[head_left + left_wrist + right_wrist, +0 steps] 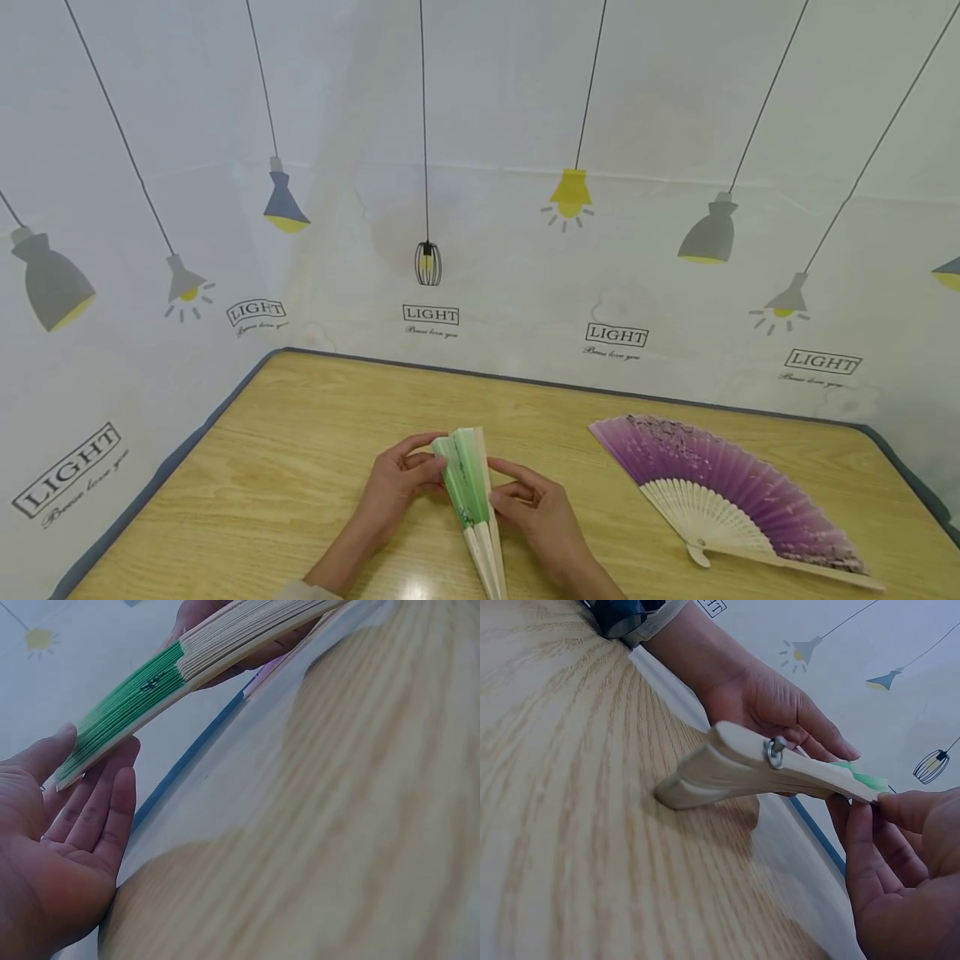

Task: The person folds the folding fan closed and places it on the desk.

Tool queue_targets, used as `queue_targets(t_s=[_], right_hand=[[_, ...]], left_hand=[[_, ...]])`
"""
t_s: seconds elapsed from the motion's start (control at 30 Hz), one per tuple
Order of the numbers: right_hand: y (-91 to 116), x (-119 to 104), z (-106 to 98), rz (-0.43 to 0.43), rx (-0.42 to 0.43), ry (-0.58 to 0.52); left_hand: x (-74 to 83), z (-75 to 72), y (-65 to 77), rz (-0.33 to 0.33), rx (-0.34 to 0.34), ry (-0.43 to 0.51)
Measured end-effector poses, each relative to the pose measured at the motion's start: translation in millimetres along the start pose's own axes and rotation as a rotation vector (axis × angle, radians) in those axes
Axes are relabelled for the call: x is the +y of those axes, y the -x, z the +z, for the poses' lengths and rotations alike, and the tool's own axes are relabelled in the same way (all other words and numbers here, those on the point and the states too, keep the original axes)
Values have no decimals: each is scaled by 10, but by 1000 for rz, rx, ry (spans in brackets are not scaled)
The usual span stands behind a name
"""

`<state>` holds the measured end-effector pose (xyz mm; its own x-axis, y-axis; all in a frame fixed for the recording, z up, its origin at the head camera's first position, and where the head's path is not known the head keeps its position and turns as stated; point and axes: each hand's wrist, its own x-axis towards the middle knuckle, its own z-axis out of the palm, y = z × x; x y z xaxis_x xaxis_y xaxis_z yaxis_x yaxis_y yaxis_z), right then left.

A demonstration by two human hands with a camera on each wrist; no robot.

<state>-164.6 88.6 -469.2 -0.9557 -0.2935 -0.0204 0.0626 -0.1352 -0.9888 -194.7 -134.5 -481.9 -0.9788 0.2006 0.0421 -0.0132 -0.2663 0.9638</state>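
Note:
A green folding fan (468,479) with pale ribs is held between both hands above the table, nearly folded, its leaf pointing away from me. My left hand (399,483) pinches the fan's left edge near the top; the left wrist view shows the thumb on the green pleats (124,709) and fingers beneath. My right hand (542,508) pinches the pale outer rib on the right side. In the right wrist view the fan's pivot end, with a metal ring (774,752), points toward the camera. An open purple folding fan (720,475) lies on the table to the right.
The wooden table (300,425) has a dark blue edge strip (465,372) along its back and sides. Behind and at the left hangs a white backdrop (495,250) printed with lamps and LIGHT labels.

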Motion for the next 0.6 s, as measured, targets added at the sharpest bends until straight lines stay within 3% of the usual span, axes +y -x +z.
queue_targets(t_s=[0.6], right_hand=[[6, -18, 28, 20, -37, -8]], left_hand=[[7, 21, 6, -33, 37, 10]])
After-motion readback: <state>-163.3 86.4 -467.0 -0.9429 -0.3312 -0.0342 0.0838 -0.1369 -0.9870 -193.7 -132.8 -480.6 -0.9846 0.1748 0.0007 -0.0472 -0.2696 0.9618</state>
